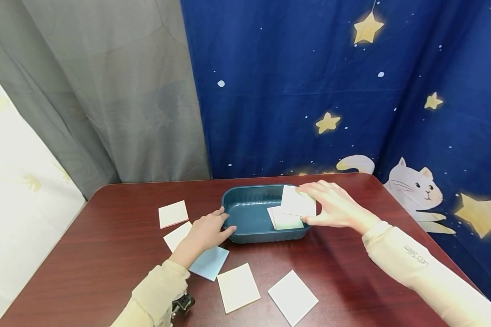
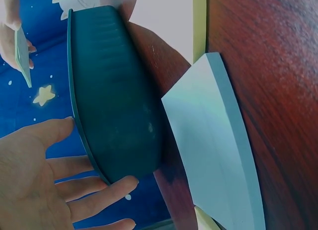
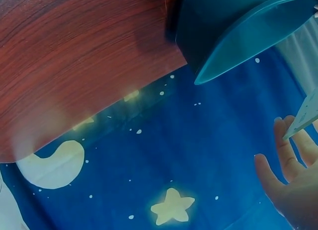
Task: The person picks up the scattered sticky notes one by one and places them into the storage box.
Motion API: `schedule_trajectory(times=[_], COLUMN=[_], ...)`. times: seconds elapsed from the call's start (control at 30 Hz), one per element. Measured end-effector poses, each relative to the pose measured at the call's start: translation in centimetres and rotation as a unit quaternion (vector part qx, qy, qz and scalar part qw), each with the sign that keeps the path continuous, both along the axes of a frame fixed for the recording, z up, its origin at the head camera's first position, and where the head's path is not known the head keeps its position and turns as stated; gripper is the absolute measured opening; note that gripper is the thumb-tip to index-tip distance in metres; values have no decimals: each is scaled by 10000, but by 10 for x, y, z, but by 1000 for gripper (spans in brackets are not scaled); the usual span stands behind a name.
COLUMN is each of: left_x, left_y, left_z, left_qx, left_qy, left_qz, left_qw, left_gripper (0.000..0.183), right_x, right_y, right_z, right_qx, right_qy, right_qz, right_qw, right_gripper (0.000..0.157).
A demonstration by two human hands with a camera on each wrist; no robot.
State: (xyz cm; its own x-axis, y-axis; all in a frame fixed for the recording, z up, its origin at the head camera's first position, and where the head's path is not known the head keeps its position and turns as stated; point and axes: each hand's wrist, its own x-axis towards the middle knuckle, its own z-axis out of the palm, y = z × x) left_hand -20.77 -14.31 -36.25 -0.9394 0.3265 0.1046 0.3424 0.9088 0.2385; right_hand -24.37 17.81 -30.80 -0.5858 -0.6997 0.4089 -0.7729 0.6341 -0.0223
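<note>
A teal rectangular dish (image 1: pixel 245 237) stands near the far edge of the table. My right hand (image 1: pixel 331 204) pinches a white square note pad (image 1: pixel 298 202) by its right side, above the dish's right end. Under it, pale square pads (image 1: pixel 288 221) lie inside the dish, partly covered. My left hand (image 1: pixel 206 231) touches the dish's left end, its fingers spread and relaxed at the rim. In the left wrist view, the fingertips (image 2: pixel 130 182) of that hand meet the rim. A light blue pad (image 1: pixel 210 263) lies just below the left hand.
A white pad (image 1: pixel 173 214) lies at the left, with another pad (image 1: pixel 177 236) partly behind the left hand. In front are a cream pad (image 1: pixel 239 288) and a white pad (image 1: pixel 293 298). Behind the table (image 1: pixel 86 254) hang grey and blue star-patterned curtains (image 1: pixel 278 91).
</note>
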Motion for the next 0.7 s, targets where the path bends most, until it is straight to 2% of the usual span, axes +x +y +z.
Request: schedule_trajectory(times=[0.7], left_x=[-1], left_y=[-1], left_z=[-5], left_qx=[-2], left_qy=[74], left_qz=[32], left_qw=[10000], left_gripper=[47], right_x=[-12], right_y=[-8], right_z=[-15], right_qx=[77], right_qy=[-154], right_qz=[376], right_qw=[9991], right_gripper=[65])
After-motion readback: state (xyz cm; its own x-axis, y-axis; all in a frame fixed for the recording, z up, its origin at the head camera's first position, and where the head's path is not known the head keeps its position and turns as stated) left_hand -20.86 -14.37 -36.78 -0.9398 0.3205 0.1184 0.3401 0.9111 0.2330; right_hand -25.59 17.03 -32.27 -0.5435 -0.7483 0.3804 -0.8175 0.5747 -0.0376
